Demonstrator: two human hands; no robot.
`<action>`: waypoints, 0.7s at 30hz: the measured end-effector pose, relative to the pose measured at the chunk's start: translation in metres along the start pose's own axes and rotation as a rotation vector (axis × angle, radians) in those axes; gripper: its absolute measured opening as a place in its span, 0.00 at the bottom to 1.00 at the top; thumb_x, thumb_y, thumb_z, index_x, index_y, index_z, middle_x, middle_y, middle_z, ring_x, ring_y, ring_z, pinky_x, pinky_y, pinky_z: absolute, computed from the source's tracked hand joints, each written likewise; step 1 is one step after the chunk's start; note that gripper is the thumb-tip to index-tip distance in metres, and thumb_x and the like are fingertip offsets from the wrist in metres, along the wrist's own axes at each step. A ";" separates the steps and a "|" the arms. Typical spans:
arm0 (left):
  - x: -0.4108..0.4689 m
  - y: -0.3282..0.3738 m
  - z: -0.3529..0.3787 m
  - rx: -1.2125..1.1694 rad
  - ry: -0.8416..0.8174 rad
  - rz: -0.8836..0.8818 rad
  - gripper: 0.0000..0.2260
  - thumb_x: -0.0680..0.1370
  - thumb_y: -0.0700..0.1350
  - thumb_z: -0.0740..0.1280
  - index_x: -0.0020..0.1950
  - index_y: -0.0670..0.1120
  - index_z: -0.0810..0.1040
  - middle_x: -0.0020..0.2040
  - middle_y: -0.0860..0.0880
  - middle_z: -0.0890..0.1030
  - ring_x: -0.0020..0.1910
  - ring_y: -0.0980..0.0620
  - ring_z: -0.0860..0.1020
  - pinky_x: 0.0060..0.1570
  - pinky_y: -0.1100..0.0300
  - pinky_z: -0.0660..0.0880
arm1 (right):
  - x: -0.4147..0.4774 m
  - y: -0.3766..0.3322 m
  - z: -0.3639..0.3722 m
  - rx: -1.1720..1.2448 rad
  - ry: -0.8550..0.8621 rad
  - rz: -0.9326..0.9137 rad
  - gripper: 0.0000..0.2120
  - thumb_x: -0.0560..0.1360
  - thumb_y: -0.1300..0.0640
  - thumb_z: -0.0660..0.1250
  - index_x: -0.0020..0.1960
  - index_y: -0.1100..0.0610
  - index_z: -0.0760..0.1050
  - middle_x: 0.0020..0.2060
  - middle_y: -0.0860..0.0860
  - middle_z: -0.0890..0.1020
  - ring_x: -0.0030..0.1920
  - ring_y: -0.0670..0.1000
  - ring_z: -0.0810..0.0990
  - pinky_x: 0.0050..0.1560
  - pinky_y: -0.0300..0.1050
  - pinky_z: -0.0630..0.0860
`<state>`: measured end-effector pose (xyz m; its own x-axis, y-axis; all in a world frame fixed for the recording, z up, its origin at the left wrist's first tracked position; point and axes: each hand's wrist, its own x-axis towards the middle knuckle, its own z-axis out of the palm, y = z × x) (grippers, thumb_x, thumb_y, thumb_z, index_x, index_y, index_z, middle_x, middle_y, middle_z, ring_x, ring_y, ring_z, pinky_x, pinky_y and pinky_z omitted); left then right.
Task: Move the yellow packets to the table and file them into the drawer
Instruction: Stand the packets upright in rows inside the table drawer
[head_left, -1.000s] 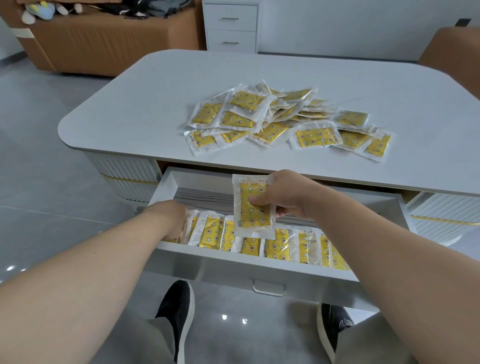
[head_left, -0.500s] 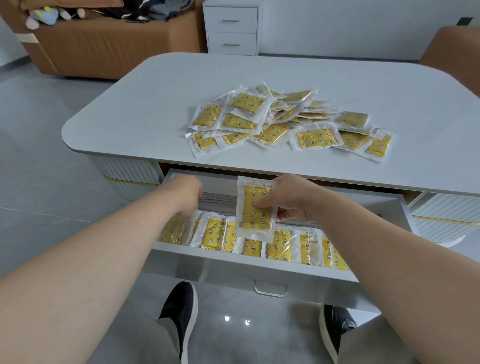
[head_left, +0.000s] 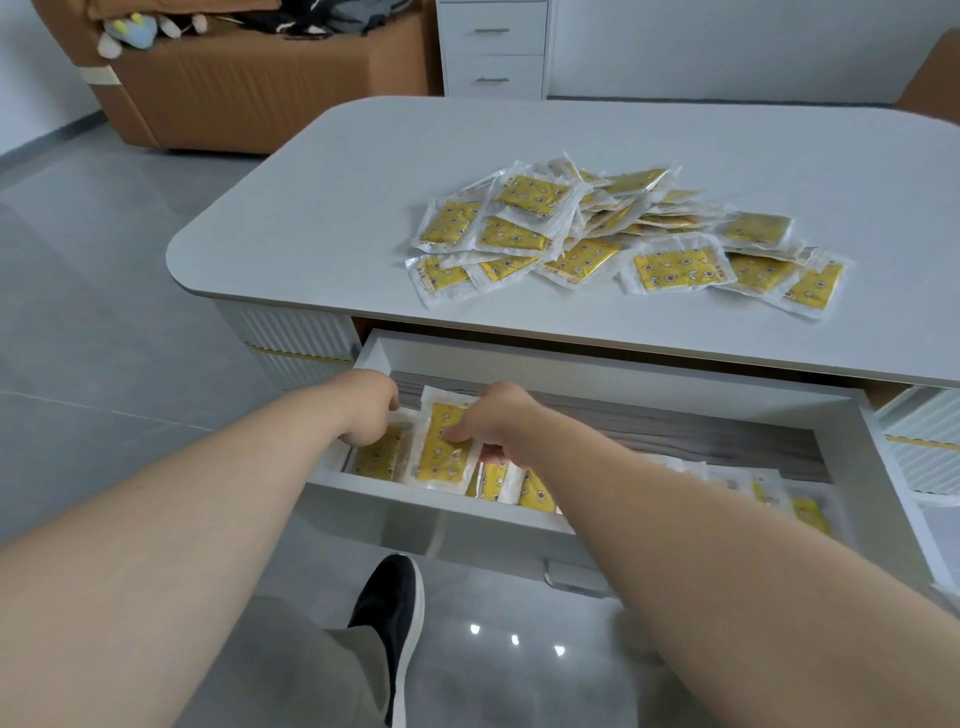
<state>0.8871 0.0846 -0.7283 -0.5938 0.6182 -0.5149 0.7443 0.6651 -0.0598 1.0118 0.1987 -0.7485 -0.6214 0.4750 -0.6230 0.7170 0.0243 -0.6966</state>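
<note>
A heap of yellow packets (head_left: 618, 234) lies on the white table (head_left: 363, 197). Below it the white drawer (head_left: 623, 374) stands open, with a row of filed packets (head_left: 524, 486) standing on edge along its front. My right hand (head_left: 493, 421) pinches one yellow packet (head_left: 441, 452) and holds it upright among the row at the drawer's left end. My left hand (head_left: 369, 410) reaches into the left corner, its fingers curled down onto the leftmost packets (head_left: 376, 460); its fingertips are hidden.
An orange sofa (head_left: 234, 78) with soft toys stands at the back left and a white drawer cabinet (head_left: 493, 47) behind the table. My black shoe (head_left: 389, 618) is on the grey tiled floor under the drawer's handle (head_left: 571, 577).
My right hand has lowered the packet down and left into the row in the drawer. My left hand has gone back into the left corner onto the filed packets.
</note>
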 end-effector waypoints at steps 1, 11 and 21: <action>0.000 -0.002 0.001 -0.017 -0.004 -0.007 0.26 0.78 0.31 0.58 0.76 0.46 0.68 0.71 0.47 0.75 0.66 0.47 0.76 0.58 0.59 0.76 | 0.005 -0.002 0.007 -0.002 0.005 0.004 0.17 0.73 0.59 0.78 0.54 0.61 0.74 0.45 0.57 0.80 0.39 0.53 0.80 0.37 0.44 0.81; 0.008 -0.012 0.002 -0.061 -0.075 0.001 0.29 0.79 0.32 0.57 0.79 0.46 0.62 0.74 0.46 0.72 0.68 0.45 0.73 0.62 0.56 0.75 | 0.038 -0.012 0.050 -0.488 0.073 -0.185 0.20 0.75 0.59 0.72 0.65 0.60 0.72 0.46 0.53 0.77 0.44 0.52 0.78 0.37 0.42 0.78; 0.002 -0.005 -0.002 -0.003 -0.124 -0.001 0.30 0.78 0.30 0.57 0.80 0.45 0.62 0.73 0.45 0.73 0.66 0.44 0.75 0.60 0.56 0.77 | 0.030 -0.004 0.047 -0.930 0.172 -0.226 0.46 0.70 0.36 0.75 0.77 0.54 0.58 0.69 0.60 0.63 0.69 0.61 0.67 0.63 0.57 0.74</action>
<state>0.8817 0.0835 -0.7275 -0.5517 0.5612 -0.6170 0.7429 0.6670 -0.0576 0.9750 0.1716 -0.7814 -0.7733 0.4943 -0.3970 0.5957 0.7809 -0.1880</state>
